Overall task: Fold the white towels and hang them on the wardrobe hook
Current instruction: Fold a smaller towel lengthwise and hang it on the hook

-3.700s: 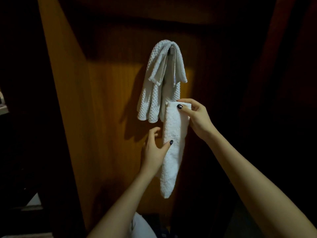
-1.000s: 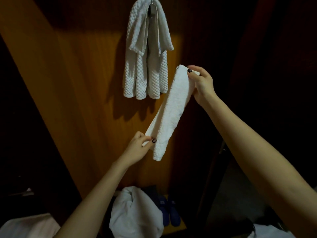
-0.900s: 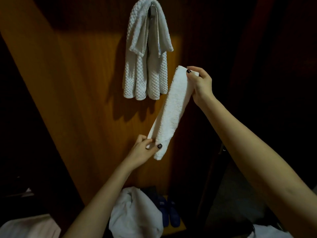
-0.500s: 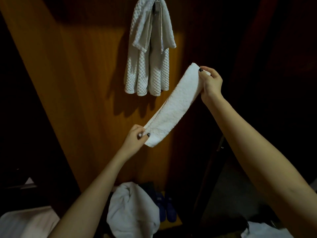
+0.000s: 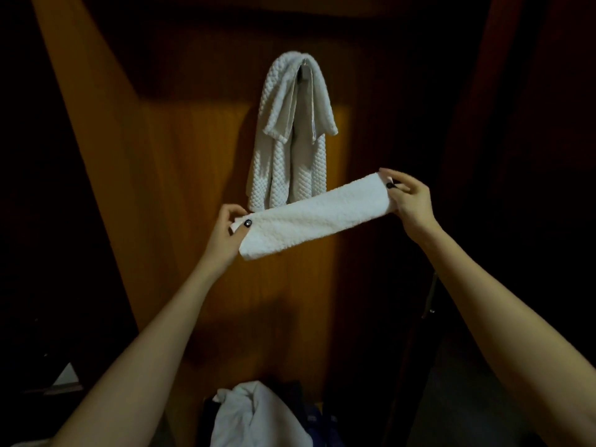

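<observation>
We pinch the folded towel [image 5: 314,216] taut, left hand [image 5: 225,235] and right hand [image 5: 411,201] clamping its ends, probably to drape over the hook [image 5: 303,64].

Two hands were in view: one left hand [image 5: 225,233] and one right hand [image 5: 411,201]. White cloths numbered three: one folded towel [image 5: 316,216], one hung towel [image 5: 290,150], whose layers might have hidden a second, and one heap [image 5: 254,417]. One hook [image 5: 303,64] showed.

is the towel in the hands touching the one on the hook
Cannot tell: in the head view the held towel overlaps the hung towel, depth unclear.
</observation>
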Action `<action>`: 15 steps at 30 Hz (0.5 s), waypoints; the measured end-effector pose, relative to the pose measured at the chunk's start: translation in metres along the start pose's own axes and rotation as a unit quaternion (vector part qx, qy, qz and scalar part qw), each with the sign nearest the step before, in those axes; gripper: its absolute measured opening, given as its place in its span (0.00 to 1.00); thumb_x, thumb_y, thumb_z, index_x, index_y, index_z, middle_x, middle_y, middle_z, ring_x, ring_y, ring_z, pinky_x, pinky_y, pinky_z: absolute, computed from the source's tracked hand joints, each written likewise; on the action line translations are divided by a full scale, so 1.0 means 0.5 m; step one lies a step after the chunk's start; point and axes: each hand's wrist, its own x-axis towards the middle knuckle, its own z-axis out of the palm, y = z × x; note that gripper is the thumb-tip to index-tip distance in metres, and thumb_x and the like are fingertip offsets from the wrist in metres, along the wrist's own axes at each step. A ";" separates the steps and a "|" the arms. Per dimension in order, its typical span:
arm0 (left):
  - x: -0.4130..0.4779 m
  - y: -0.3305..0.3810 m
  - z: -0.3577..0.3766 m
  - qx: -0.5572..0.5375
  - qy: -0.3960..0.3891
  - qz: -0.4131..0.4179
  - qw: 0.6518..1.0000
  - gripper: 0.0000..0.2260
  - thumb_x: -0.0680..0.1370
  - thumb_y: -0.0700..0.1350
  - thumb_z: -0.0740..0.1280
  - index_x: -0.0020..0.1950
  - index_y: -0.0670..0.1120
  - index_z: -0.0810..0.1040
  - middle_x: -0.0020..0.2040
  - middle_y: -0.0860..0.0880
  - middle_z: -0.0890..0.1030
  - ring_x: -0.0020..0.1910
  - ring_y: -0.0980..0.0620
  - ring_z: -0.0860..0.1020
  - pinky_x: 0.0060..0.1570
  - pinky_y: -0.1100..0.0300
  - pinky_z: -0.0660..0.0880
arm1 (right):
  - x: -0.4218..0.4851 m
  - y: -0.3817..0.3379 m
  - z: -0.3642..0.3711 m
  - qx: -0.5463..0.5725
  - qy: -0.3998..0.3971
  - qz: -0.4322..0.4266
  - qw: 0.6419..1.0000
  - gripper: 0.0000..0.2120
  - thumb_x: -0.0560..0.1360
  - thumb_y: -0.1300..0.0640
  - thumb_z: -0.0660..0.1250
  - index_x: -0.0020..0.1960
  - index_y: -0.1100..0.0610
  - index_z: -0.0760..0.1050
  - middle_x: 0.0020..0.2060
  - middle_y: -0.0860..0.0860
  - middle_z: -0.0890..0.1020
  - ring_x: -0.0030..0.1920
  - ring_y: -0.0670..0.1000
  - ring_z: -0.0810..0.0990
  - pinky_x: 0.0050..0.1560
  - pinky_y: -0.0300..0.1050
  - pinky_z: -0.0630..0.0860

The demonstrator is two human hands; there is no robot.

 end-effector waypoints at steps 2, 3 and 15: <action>0.034 0.032 -0.019 -0.007 0.020 0.033 0.999 0.12 0.78 0.35 0.63 0.47 0.54 0.69 0.47 0.56 0.73 0.45 0.59 0.72 0.42 0.70 0.70 | 0.010 -0.012 0.006 -0.012 -0.004 -0.002 1.000 0.20 0.73 0.74 0.56 0.55 0.59 0.80 0.50 0.54 0.81 0.54 0.54 0.79 0.49 0.46 0.79; 0.053 0.047 -0.030 0.000 0.017 0.046 0.999 0.13 0.78 0.35 0.64 0.46 0.54 0.70 0.47 0.56 0.74 0.46 0.60 0.72 0.44 0.70 0.69 | 0.018 -0.018 0.008 -0.011 -0.002 -0.002 1.000 0.19 0.73 0.74 0.56 0.52 0.59 0.81 0.52 0.57 0.80 0.55 0.56 0.79 0.52 0.50 0.78; 0.252 0.232 -0.147 -0.079 -0.098 -0.049 0.991 0.12 0.77 0.33 0.63 0.57 0.44 0.78 0.57 0.53 0.76 0.47 0.57 0.77 0.34 0.66 0.75 | 0.190 -0.199 0.016 0.036 -0.025 -0.057 0.997 0.17 0.77 0.70 0.56 0.61 0.65 0.77 0.58 0.54 0.76 0.53 0.48 0.78 0.47 0.41 0.79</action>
